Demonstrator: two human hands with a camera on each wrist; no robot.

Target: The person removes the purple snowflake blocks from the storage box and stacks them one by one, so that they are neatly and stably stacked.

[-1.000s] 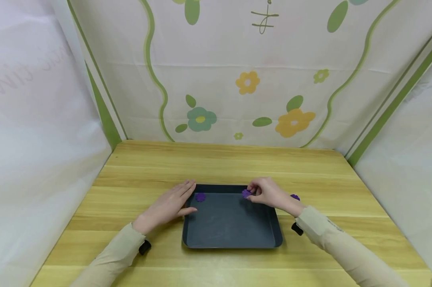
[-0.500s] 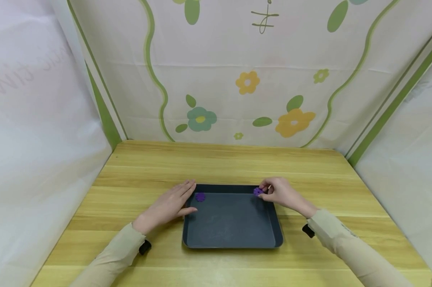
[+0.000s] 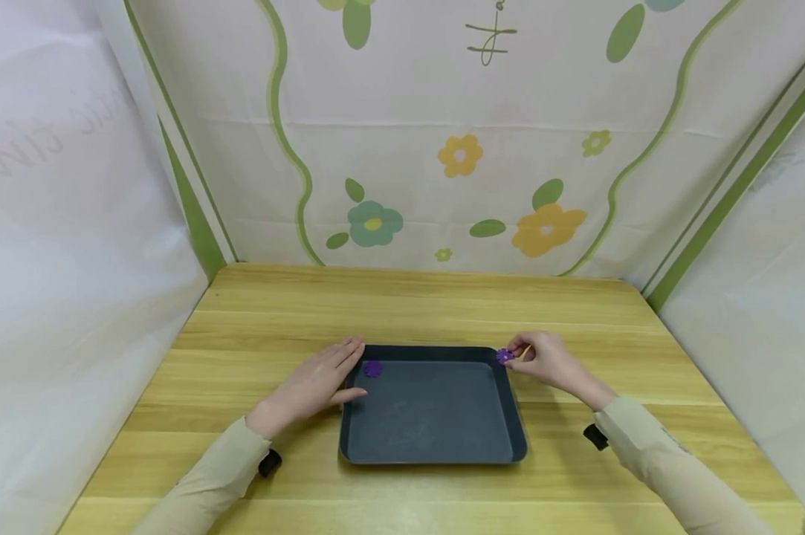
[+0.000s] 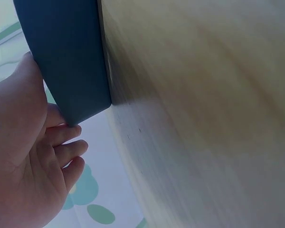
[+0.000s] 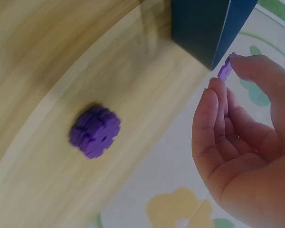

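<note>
A dark blue-grey baking tray [image 3: 435,412] lies on the table. Inside it, near the far left corner, rests a flat purple notched disc [image 3: 372,369]. My left hand [image 3: 311,380] lies along the tray's left rim, fingers straight and thumb reaching over the edge. Thumb and fingertips of my right hand [image 3: 554,365] pinch a second purple notched disc [image 3: 505,357] at the tray's far right corner. Whether that disc touches the rim I cannot tell. In the right wrist view, a short stack of purple discs [image 5: 96,132] stands on the table, hidden in the head view.
The wooden table [image 3: 295,297] extends around the tray on all sides. White cloth [image 3: 402,163] printed with flowers hangs behind its far edge, and further white cloth closes in the left and right sides.
My right hand has moved right, carrying its purple disc along the tray's far side to the far right corner. The left hand and the tray have stayed put.
</note>
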